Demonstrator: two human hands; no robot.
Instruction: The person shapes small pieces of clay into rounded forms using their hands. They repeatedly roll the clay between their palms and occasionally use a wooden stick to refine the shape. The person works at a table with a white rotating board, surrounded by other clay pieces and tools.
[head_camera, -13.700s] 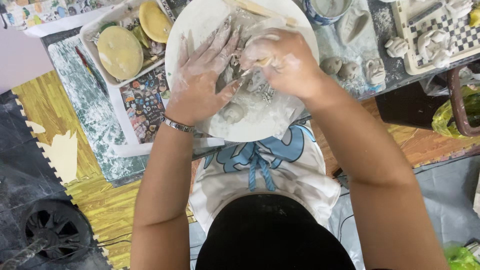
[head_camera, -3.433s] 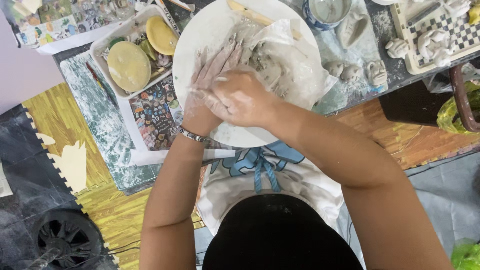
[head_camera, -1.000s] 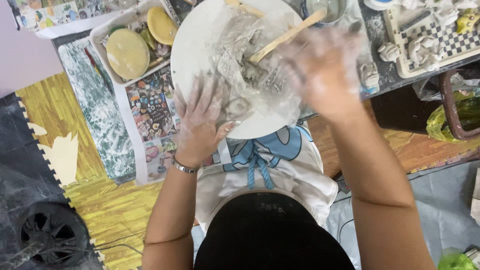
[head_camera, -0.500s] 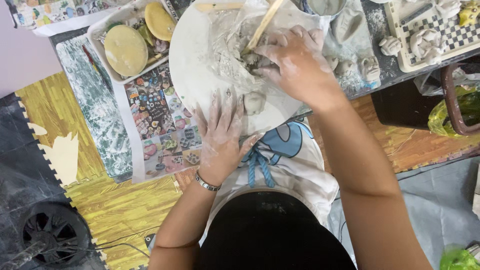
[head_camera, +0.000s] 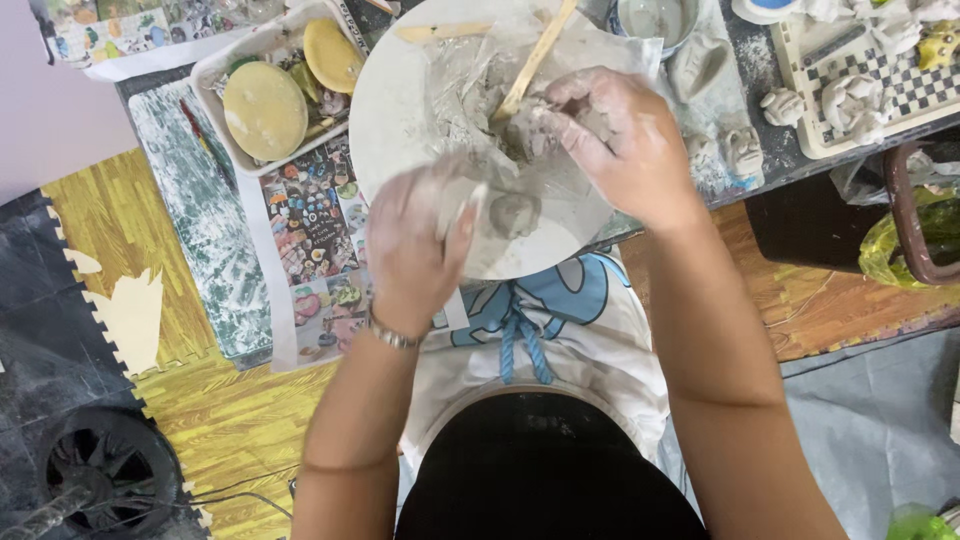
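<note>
One round white board (head_camera: 400, 110) lies at the near edge of the worktop (head_camera: 770, 170), covered in part by a sheet of clear film (head_camera: 560, 190). On it sit two bits of grey clay: a lump (head_camera: 525, 135) toward the board's far side and a small flattened disc (head_camera: 515, 213) nearer its front rim. Two wooden sticks show: one (head_camera: 535, 60) slants up from the lump past the far rim, a shorter one (head_camera: 440, 32) lies flat at the far edge of the board.

The right hand (head_camera: 620, 140) is curled around the lump, fingers closed on the clay at the foot of the slanted stick. The left hand (head_camera: 415, 245) is loosely curled, blurred, hanging over the board's front-left rim just beside the disc; whether it grips anything cannot be told.

Left of the board stands one white tray (head_camera: 215, 75) with two yellow discs (head_camera: 265, 110). At the far right corner is one chequered board (head_camera: 900, 85) carrying several small clay figures (head_camera: 850, 100).

Half a second ago the left hand lay spread flat, lower, off the board's front rim; it has since risen and curled. The right hand has kept its place on the lump.
</note>
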